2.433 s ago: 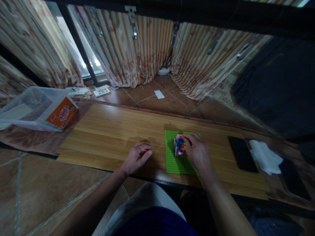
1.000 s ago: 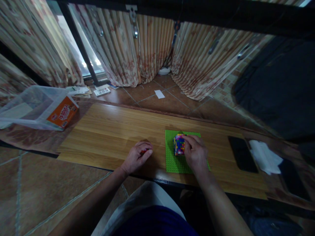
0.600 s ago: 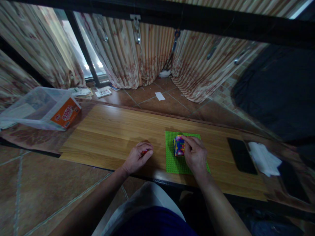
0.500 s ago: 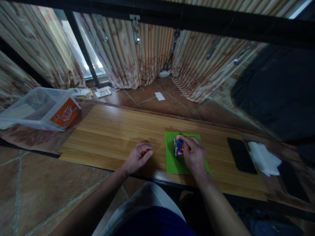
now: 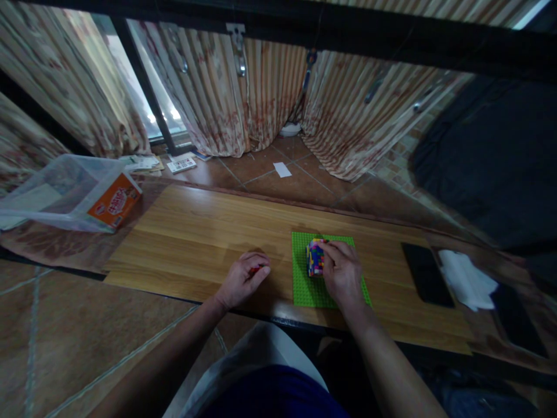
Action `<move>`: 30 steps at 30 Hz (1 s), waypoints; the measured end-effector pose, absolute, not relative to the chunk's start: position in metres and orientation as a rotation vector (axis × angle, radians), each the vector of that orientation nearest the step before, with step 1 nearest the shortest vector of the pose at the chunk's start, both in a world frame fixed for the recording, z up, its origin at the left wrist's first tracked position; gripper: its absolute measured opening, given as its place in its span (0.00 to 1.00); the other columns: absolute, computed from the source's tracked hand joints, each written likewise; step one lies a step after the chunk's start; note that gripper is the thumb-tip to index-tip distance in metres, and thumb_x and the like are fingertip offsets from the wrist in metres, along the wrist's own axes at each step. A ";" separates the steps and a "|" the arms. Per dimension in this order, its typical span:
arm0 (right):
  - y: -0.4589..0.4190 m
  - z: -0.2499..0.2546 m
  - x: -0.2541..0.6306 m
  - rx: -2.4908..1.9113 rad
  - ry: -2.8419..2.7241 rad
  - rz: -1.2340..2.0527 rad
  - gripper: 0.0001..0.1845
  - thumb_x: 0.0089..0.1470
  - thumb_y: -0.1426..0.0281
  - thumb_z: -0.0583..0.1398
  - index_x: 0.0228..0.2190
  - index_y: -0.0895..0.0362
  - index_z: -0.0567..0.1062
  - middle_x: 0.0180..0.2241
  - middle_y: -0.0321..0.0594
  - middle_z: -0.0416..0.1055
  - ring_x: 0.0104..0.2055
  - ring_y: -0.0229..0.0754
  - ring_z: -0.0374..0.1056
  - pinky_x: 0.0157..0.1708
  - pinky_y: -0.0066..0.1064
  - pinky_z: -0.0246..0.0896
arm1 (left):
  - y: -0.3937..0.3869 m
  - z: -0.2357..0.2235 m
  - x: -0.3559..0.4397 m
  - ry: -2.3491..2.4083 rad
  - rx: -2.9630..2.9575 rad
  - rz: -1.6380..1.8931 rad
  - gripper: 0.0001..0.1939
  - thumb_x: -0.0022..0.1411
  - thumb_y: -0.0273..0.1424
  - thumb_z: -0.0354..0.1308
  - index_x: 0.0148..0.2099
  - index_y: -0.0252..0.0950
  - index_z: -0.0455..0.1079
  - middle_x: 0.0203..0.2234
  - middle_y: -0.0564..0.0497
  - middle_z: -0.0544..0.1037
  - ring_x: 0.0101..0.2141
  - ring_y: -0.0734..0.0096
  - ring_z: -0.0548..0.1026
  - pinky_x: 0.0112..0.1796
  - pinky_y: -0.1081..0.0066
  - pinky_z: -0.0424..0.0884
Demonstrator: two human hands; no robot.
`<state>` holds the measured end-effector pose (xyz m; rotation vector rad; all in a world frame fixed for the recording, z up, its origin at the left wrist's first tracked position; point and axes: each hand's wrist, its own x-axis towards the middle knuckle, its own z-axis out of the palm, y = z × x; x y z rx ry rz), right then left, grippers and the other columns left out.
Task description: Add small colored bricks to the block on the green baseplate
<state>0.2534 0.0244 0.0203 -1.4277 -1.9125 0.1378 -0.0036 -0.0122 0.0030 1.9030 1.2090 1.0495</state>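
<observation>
A green studded baseplate [image 5: 303, 290] lies on the wooden board, and a small block-shaped build of multicoloured toy bricks [image 5: 314, 259] stands on it. My right hand [image 5: 343, 270] reaches over the build from the right. Its thumb and fingers are closed at the build's top right edge and hide that side; any single brick between them cannot be made out. To the left of the baseplate, my left hand [image 5: 246, 278] rests above the board with fingers curled around red toy bricks [image 5: 257, 269], which show only partly between thumb and fingers.
The wooden board [image 5: 195, 232] spans the low table. A clear plastic bin [image 5: 73, 217] with an orange label stands at the left end. Toward the right lie a black phone-like slab [image 5: 426, 274], white tissue [image 5: 465, 278] and another dark slab [image 5: 517, 319]. Curtains [image 5: 270, 98] hang behind.
My right hand has shifted very slightly left at the top of the build. The left hand stays where it was.
</observation>
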 end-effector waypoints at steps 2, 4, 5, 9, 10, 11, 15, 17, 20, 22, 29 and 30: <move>0.024 0.020 0.253 -1.427 -1.910 0.131 0.19 0.61 0.68 0.50 0.41 0.50 0.80 0.39 0.43 0.73 0.43 0.48 0.66 0.45 0.43 0.64 | -0.012 0.003 -0.003 1.207 1.906 1.050 0.10 0.65 0.35 0.53 0.40 0.36 0.73 0.39 0.45 0.77 0.44 0.64 0.74 0.48 0.62 0.70; 0.024 0.019 0.252 -1.427 -1.905 0.123 0.19 0.61 0.68 0.49 0.40 0.51 0.80 0.39 0.43 0.73 0.43 0.47 0.66 0.45 0.43 0.64 | -0.012 0.002 -0.003 1.210 1.910 1.051 0.10 0.65 0.35 0.53 0.40 0.36 0.73 0.39 0.45 0.77 0.44 0.64 0.74 0.48 0.62 0.70; 0.024 0.019 0.252 -1.427 -1.904 0.118 0.19 0.61 0.68 0.49 0.40 0.51 0.80 0.39 0.43 0.73 0.43 0.47 0.66 0.45 0.43 0.63 | -0.012 0.002 -0.003 1.212 1.912 1.054 0.09 0.65 0.34 0.53 0.40 0.36 0.73 0.38 0.45 0.77 0.44 0.64 0.74 0.48 0.62 0.70; 0.024 0.019 0.251 -1.427 -1.907 0.112 0.19 0.61 0.70 0.50 0.41 0.52 0.80 0.39 0.44 0.73 0.43 0.47 0.66 0.45 0.42 0.63 | -0.013 0.003 -0.002 1.215 1.909 1.070 0.09 0.65 0.34 0.53 0.40 0.36 0.72 0.39 0.45 0.77 0.44 0.64 0.75 0.48 0.62 0.70; 0.023 0.020 0.251 -1.426 -1.907 0.115 0.19 0.61 0.70 0.50 0.41 0.53 0.80 0.40 0.44 0.73 0.43 0.47 0.66 0.45 0.42 0.63 | -0.013 0.004 -0.002 1.215 1.902 1.072 0.09 0.65 0.34 0.53 0.41 0.36 0.72 0.39 0.45 0.77 0.43 0.64 0.75 0.48 0.62 0.70; 0.023 0.020 0.251 -1.424 -1.907 0.120 0.19 0.61 0.70 0.50 0.41 0.53 0.80 0.40 0.44 0.73 0.43 0.47 0.66 0.46 0.41 0.63 | -0.014 0.004 -0.002 1.212 1.894 1.074 0.09 0.65 0.34 0.54 0.41 0.36 0.72 0.39 0.45 0.77 0.43 0.64 0.75 0.48 0.62 0.70; 0.017 0.023 0.250 -1.415 -1.863 0.111 0.18 0.62 0.69 0.50 0.44 0.53 0.78 0.41 0.44 0.74 0.45 0.47 0.67 0.47 0.42 0.64 | -0.014 0.003 -0.003 1.178 1.842 1.106 0.10 0.64 0.35 0.54 0.41 0.36 0.73 0.39 0.45 0.77 0.43 0.63 0.75 0.47 0.63 0.71; 0.010 0.025 0.246 -1.406 -1.808 0.075 0.17 0.62 0.69 0.51 0.46 0.54 0.77 0.41 0.45 0.75 0.46 0.46 0.68 0.48 0.43 0.64 | -0.014 0.001 -0.004 1.159 1.809 1.134 0.10 0.64 0.35 0.54 0.41 0.36 0.73 0.39 0.44 0.77 0.44 0.63 0.75 0.46 0.63 0.71; -0.008 0.026 0.231 -1.368 -1.765 0.033 0.15 0.62 0.70 0.52 0.44 0.54 0.77 0.41 0.45 0.75 0.45 0.45 0.69 0.48 0.42 0.65 | -0.013 -0.003 -0.006 1.159 1.771 1.169 0.11 0.65 0.36 0.54 0.42 0.36 0.73 0.41 0.44 0.77 0.45 0.63 0.75 0.48 0.63 0.70; -0.021 0.025 0.217 -1.327 -1.805 0.076 0.14 0.62 0.71 0.53 0.43 0.54 0.77 0.40 0.44 0.75 0.44 0.43 0.70 0.47 0.39 0.66 | -0.012 -0.004 -0.007 1.186 1.749 1.184 0.12 0.66 0.37 0.53 0.42 0.37 0.73 0.43 0.45 0.77 0.46 0.62 0.75 0.49 0.62 0.70; -0.043 0.006 0.174 -1.286 -1.994 0.370 0.13 0.61 0.73 0.53 0.41 0.56 0.76 0.39 0.44 0.74 0.43 0.43 0.69 0.46 0.37 0.66 | -0.014 -0.006 -0.008 1.249 1.689 1.243 0.14 0.67 0.37 0.50 0.48 0.37 0.72 0.46 0.45 0.76 0.50 0.62 0.73 0.52 0.61 0.68; -0.042 0.004 0.171 -1.308 -2.017 0.396 0.12 0.61 0.74 0.53 0.41 0.57 0.76 0.39 0.44 0.74 0.43 0.44 0.68 0.46 0.38 0.66 | -0.014 -0.007 -0.008 1.251 1.674 1.248 0.15 0.67 0.38 0.50 0.49 0.38 0.71 0.46 0.46 0.76 0.50 0.63 0.73 0.52 0.61 0.68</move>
